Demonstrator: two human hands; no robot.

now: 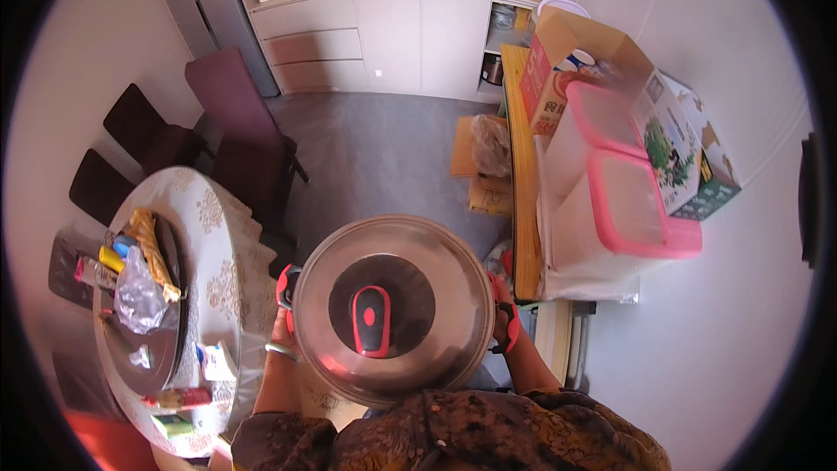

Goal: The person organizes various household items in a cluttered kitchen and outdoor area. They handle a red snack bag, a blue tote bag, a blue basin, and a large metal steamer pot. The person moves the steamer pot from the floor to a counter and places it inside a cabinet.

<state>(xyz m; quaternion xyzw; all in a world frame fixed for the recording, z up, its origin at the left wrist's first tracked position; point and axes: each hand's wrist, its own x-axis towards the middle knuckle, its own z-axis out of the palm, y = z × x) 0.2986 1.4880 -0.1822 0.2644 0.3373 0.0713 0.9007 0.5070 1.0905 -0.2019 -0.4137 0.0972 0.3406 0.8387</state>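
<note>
A large round wok or pan, closed by a domed metal lid (451, 301) with a dark glass centre, is held level in front of my body. On the lid sits a black and red handle (371, 322). My left hand (282, 329), with a pale bangle at the wrist, grips the red and black side handle on the left. The opposite side handle (510, 329) is in my right hand (501, 307). The lid and handles hide most of my fingers and the pan beneath.
At the left stands a round table (225, 255) with a patterned cloth, a plastic bag and packages; dark chairs (242, 150) are behind it. A wooden-edged table (523, 222) at the right bears pink-lidded containers (628, 203) and an open cardboard box (588, 33). Cabinets (389, 39) line the far wall.
</note>
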